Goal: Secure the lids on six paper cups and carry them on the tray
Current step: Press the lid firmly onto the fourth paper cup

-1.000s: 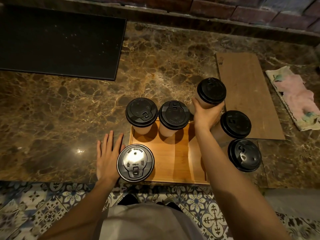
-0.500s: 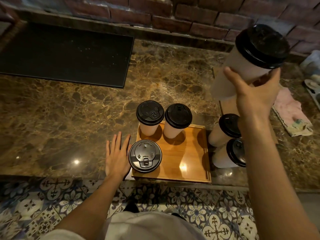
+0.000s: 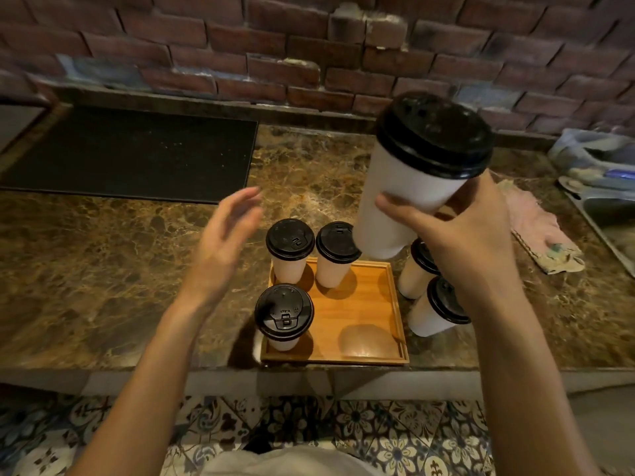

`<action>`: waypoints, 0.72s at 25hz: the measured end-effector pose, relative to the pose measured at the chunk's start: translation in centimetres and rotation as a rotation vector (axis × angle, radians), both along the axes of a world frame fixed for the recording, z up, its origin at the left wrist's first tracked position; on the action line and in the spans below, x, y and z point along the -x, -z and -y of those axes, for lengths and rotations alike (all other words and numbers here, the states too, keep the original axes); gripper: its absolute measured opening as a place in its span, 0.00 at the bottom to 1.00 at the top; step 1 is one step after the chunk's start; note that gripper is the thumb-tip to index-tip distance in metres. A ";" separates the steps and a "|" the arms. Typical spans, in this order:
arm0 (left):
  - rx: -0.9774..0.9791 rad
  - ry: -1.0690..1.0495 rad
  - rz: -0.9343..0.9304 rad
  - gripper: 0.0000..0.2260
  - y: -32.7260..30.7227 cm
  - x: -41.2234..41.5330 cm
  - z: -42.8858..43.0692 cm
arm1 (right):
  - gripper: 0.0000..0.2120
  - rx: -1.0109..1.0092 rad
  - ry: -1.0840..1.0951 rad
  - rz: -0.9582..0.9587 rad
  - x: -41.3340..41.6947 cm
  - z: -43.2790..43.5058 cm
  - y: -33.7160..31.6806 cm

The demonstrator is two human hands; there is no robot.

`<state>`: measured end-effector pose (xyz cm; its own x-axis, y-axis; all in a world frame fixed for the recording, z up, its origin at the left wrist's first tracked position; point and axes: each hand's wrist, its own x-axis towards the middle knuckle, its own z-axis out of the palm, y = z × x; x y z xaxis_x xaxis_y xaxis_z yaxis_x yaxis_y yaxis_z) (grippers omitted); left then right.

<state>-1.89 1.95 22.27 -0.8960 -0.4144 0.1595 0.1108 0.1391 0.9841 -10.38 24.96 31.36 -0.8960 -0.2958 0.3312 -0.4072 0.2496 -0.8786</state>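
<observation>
Lifting off the counter (image 3: 103,269), left hand (image 3: 223,242) is rising empty and spread toward the cup (image 3: 405,194) right hand (image 3: 457,235) is gripping (lid check, likely)

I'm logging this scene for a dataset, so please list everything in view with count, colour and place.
Cups on tray: three, pale with black lids, left side of the tray.
Cups on counter: two, same kind, right of the tray.
Held cup: one, same kind, raised above the tray.
Tray: one, orange wood, counter's front edge.
Mat: one, black, back left.
Cloth: one, pinkish, right.
Counter: brown marble.
Wall: red brick.
Left hand: open, in the air.
Right hand: gripping the held cup.
</observation>
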 end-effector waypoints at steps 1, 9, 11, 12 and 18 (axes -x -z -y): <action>0.098 0.116 -0.026 0.26 -2.0 -0.3 -1.3 | 0.39 -0.027 -0.024 -0.011 -0.6 0.0 -0.1; 0.179 0.025 -0.235 0.47 -3.6 -0.6 -11.2 | 0.47 -0.078 -0.087 0.012 -5.4 0.6 -0.2; 0.167 -0.022 -0.278 0.44 -3.1 -0.8 -11.0 | 0.53 -0.192 -0.126 0.049 -5.8 -0.1 -0.9; 0.174 -0.026 -0.297 0.43 -2.9 -1.0 -10.9 | 0.56 -0.238 -0.136 0.066 -5.8 -0.6 -1.6; 0.162 -0.060 -0.263 0.41 -3.3 -1.5 -12.0 | 0.40 -0.435 -0.145 -0.189 -4.7 -0.4 -7.2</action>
